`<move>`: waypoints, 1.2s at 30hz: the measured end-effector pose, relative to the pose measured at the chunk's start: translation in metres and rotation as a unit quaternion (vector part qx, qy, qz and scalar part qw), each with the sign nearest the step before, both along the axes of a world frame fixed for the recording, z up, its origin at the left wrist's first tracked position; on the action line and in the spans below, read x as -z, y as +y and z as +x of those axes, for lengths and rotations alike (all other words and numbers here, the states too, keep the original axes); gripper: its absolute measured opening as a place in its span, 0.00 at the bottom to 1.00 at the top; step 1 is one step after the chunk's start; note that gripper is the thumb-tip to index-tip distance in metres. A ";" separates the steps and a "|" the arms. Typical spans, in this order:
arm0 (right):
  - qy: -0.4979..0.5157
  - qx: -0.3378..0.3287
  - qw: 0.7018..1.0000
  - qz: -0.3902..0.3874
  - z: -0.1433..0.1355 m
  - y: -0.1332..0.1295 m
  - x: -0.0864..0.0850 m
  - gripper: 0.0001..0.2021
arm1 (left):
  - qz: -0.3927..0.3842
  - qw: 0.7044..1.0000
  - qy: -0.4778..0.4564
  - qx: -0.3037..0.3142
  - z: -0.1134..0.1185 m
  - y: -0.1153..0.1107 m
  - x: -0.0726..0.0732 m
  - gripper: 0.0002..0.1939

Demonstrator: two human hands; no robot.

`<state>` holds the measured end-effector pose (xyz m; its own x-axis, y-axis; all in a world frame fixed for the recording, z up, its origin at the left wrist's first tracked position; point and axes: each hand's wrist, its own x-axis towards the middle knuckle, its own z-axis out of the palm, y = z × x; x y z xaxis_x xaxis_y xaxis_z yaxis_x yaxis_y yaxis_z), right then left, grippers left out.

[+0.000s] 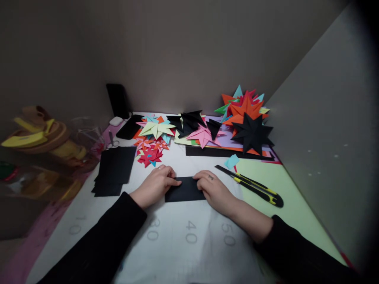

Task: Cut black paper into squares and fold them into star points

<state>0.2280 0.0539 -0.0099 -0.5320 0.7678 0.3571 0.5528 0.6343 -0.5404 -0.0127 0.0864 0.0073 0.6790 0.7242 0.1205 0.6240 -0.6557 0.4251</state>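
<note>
A black sheet of paper (pixel 186 191), seemingly folded into a rectangle, lies flat on the white mat in front of me. My left hand (pixel 161 181) is on its left end, thumb on top and fingers curled at the upper edge. At the right end my right hand (pixel 211 189) grips the same sheet with curled fingers. Left of my hands is a stack of square black paper (pixel 116 167). A yellow and black utility knife (pixel 254 187) rests to the right, blade pointing toward the upper left.
Folded paper stars (pixel 158 130) and black folded pieces (pixel 189 122) line the back. A larger black star (pixel 253 132) leans at the back right. Scissors (pixel 112 140), a dark phone (pixel 129 127) and a white case (pixel 115 121) sit back left. Light green paper (pixel 290 221) covers the right side.
</note>
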 end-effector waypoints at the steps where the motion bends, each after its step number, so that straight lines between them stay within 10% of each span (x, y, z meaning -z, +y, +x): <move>1: -0.004 -0.026 1.000 -0.002 0.000 -0.001 0.001 0.15 | 0.004 1.000 0.009 0.003 0.000 0.001 0.000 0.14; 7: -0.113 -0.132 0.985 0.020 -0.007 -0.015 -0.003 0.16 | 0.000 0.999 0.030 0.016 0.000 0.000 -0.002 0.15; 27: -0.228 -0.145 0.962 0.042 -0.073 -0.029 -0.007 0.12 | -0.012 0.999 0.027 0.042 -0.005 -0.001 -0.012 0.12; 36: -0.084 0.000 0.995 -0.053 -0.009 -0.041 -0.018 0.16 | -0.011 0.997 0.057 0.045 -0.009 0.005 -0.007 0.14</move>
